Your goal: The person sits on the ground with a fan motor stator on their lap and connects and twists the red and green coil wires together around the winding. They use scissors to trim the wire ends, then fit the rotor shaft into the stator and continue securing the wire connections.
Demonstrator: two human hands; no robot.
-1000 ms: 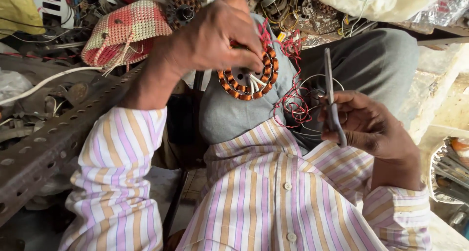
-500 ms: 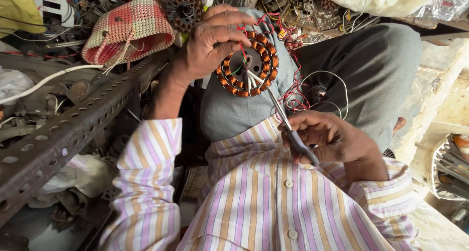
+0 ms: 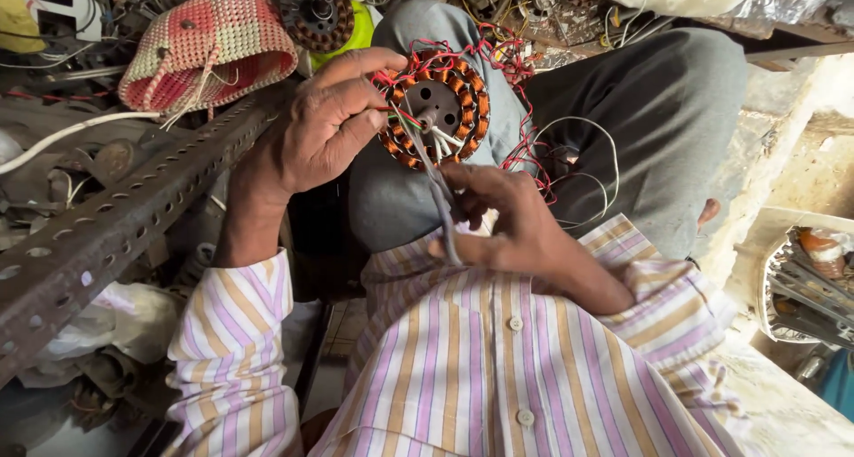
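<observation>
Stator rests on the knee, pinched at its rim by the left hand. Right hand is closed around a thin tool aimed at the hub. Advisable: brace the rim firmly and keep the tip clear of the red wires.

A small electrical repair workshop is shown, of the kind where fan motors are rewound. Copper-wound stators are seen in several spots: one round stator is held over the knee, another stator lies among the clutter at the top. Loose red and white wires are strewn about, a perforated steel angle bar is laid across the left, and a basin of metal tools is kept at the right edge.
</observation>
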